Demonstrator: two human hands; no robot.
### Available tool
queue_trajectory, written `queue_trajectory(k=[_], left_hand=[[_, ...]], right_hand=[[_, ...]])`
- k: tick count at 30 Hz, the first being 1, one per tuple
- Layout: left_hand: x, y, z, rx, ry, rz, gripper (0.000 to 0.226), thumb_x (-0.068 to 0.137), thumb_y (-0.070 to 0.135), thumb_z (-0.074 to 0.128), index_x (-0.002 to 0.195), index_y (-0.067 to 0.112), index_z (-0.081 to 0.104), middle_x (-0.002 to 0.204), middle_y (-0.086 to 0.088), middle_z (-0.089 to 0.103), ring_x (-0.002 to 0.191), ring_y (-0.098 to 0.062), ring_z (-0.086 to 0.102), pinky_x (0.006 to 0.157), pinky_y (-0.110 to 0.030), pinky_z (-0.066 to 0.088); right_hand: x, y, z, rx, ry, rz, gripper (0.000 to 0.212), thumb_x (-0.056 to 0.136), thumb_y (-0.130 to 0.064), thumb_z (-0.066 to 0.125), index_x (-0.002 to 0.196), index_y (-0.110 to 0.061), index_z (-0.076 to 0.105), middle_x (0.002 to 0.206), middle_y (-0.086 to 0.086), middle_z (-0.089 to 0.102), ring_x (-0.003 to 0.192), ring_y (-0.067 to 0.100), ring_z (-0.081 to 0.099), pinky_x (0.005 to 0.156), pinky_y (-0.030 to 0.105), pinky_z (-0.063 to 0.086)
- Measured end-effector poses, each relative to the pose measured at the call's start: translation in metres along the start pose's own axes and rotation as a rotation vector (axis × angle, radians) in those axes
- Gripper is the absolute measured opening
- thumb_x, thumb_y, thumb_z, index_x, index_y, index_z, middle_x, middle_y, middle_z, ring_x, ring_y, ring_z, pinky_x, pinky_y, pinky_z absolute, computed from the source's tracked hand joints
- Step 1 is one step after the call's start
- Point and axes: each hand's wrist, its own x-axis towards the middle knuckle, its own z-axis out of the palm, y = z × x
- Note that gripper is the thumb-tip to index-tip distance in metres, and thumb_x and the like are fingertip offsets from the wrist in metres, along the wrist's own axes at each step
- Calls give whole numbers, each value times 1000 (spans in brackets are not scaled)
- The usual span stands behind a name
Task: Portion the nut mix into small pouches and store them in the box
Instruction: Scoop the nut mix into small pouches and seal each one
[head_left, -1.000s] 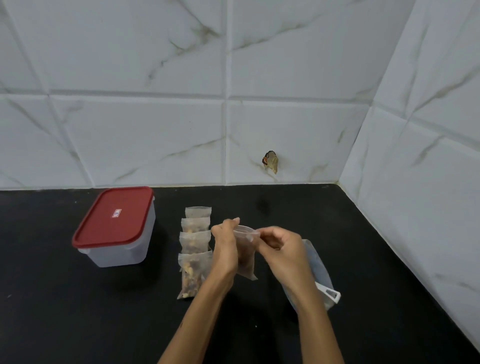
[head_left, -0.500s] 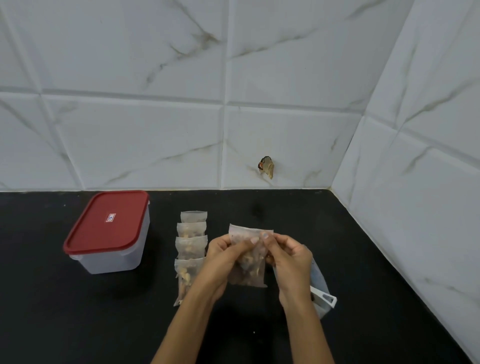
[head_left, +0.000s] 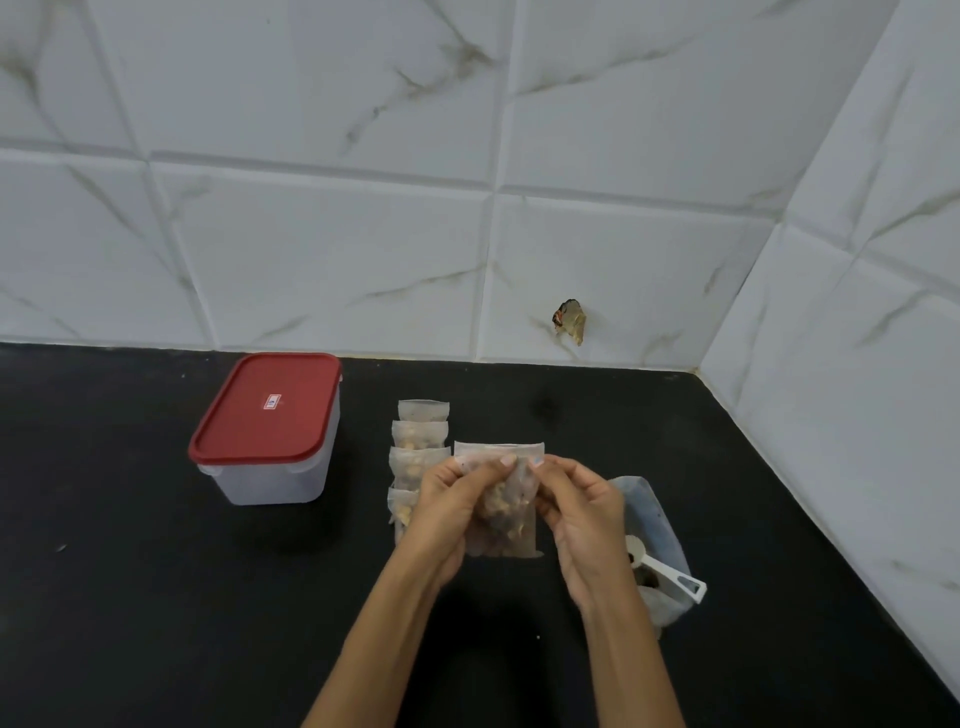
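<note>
Head view, left to right: clear box (head_left: 275, 470) with its red lid (head_left: 266, 408) on sits far left on the black table (head_left: 130, 597), then a row of four filled pouches (head_left: 418, 441) lying overlapped just right of it, nearest one partly behind my left hand (head_left: 451, 512). Both hands hold one filled pouch (head_left: 506, 512) upright above the table, fingers (head_left: 503, 464) of my left and of my right hand (head_left: 584, 519) pinched on its top strip. Right of that, the big nut mix bag (head_left: 657, 525) lies on the table with a white scoop (head_left: 662, 569) in its mouth.
</note>
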Motion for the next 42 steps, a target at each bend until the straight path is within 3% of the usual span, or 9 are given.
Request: queue_trajectory(k=[8, 17, 23, 27, 31, 34, 37, 42], left_hand=[[-7, 5, -18, 31, 27, -10, 23, 75, 20, 69, 94, 6, 71, 90, -8, 74, 84, -16, 71, 63, -27, 56], [-8, 9, -27, 93, 81, 11, 7, 85, 9, 65, 86, 8, 72, 82, -5, 75, 78, -11, 71, 64, -24, 54], [-8, 11, -28, 74, 107, 6, 8, 85, 10, 65, 89, 7, 72, 85, -6, 75, 80, -13, 71, 70, -31, 55], [-7, 11, -26, 64, 116, 14, 9, 85, 11, 66, 89, 6, 72, 86, -8, 75, 83, -16, 71, 71, -33, 56], [-5, 11, -27, 71, 122, 43, 14, 85, 10, 66, 93, -1, 71, 90, -15, 73, 84, -19, 71, 66, -29, 56], [-6, 10, -25, 111, 100, 56, 12, 86, 9, 66, 92, 0, 71, 84, -9, 74, 79, -13, 71, 59, -22, 55], [-8, 10, -22, 118, 104, 70, 10, 86, 7, 65, 90, 0, 70, 77, -4, 74, 70, -9, 70, 56, -21, 55], [-8, 5, -16, 129, 147, 63, 12, 85, 8, 67, 92, -1, 70, 81, -7, 73, 72, -10, 70, 56, -22, 55]], right_hand=[[-7, 11, 19, -4, 16, -46, 12, 84, -1, 63, 75, -6, 70, 70, 8, 68, 69, 18, 64, 70, 37, 52], [-11, 18, 29, -67, 71, -121, 18, 81, 2, 66, 69, -10, 70, 55, -4, 60, 53, 2, 51, 60, 27, 44], [-10, 22, 35, 20, 54, -60, 15, 83, -3, 65, 73, -11, 72, 69, 6, 68, 69, 17, 63, 67, 31, 52], [-9, 18, 37, 140, 5, 24, 9, 86, -3, 60, 85, -2, 69, 74, 12, 69, 66, 17, 64, 62, 25, 55], [-9, 15, 35, 77, -50, 5, 15, 85, -2, 61, 76, -5, 72, 74, 14, 67, 69, 20, 62, 69, 32, 52], [-7, 15, 31, 13, -11, -30, 19, 85, -2, 62, 71, -9, 73, 72, 15, 66, 71, 24, 59, 69, 35, 50], [-7, 13, 28, -50, 9, -71, 14, 84, -1, 63, 73, -5, 71, 68, 12, 66, 65, 17, 61, 63, 28, 51], [-7, 10, 21, -74, 54, -86, 10, 82, 2, 65, 73, -1, 70, 63, 7, 65, 62, 12, 61, 60, 20, 52]])
